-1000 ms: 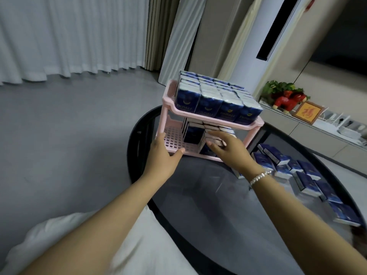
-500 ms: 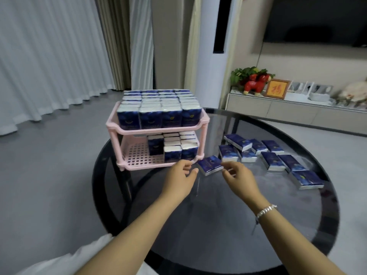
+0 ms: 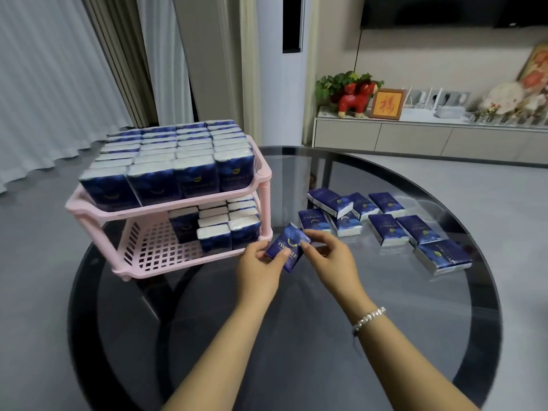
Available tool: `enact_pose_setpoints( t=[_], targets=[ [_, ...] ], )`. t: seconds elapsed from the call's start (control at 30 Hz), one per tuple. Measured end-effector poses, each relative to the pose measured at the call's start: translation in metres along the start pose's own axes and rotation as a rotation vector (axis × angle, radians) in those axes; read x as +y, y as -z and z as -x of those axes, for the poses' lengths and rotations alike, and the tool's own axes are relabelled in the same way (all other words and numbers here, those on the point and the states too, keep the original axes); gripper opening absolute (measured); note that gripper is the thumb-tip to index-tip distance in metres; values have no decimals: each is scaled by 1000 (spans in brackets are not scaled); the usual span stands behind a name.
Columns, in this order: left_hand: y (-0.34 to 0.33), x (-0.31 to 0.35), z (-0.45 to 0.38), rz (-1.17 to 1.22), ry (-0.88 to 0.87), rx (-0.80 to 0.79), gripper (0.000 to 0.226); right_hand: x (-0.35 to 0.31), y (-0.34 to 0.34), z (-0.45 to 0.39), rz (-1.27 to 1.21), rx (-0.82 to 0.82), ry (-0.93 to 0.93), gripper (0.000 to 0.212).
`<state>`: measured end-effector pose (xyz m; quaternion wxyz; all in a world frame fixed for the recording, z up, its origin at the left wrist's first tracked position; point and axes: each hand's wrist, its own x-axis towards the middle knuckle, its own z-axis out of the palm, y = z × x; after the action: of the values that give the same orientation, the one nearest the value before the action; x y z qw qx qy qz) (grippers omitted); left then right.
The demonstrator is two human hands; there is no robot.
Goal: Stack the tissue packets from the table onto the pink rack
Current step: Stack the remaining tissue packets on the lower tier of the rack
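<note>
A blue tissue packet [image 3: 288,247] is held just above the glass, in front of the pink rack's right front leg. My left hand [image 3: 258,270] pinches its lower left edge and my right hand [image 3: 332,259] pinches its upper right corner. The pink two-tier rack [image 3: 154,259] stands on the left of the table. Its top shelf is packed with upright blue packets [image 3: 178,161]; the lower shelf holds several upright packets [image 3: 225,226] on its right half, its left half bare grid. Several loose packets [image 3: 385,221] lie flat on the glass to the right.
The round dark glass table [image 3: 296,336] has a black rim. Behind it stand a low white cabinet [image 3: 415,137] with a red figurine, a plant and a framed picture, a tall white column, and curtains on the left. Grey floor surrounds the table.
My hands left the rack's lower shelf and came to the table at its right. Half a second ago they reached the packet lying on the glass; now both hold it lifted and tilted.
</note>
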<state>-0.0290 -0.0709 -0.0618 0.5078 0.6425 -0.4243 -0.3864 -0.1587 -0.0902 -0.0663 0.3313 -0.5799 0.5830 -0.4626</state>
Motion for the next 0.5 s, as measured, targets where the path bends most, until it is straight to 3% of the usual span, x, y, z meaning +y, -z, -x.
enact_pose_setpoints(
  t=[0.13, 0.23, 0.37, 0.5],
  targets=[
    [0, 4, -4, 40, 20, -103, 18, -14, 9, -14, 118, -162, 100, 28],
    [4, 4, -6, 142, 76, -109, 22, -18, 19, -39, 382, -93, 165, 29],
    [7, 3, -3, 302, 155, -134, 29, -17, 15, -64, 754, -129, 56, 38],
    [10, 0, 0, 371, 171, -147, 32, -15, 4, -70, 832, -143, -6, 42]
  ],
)
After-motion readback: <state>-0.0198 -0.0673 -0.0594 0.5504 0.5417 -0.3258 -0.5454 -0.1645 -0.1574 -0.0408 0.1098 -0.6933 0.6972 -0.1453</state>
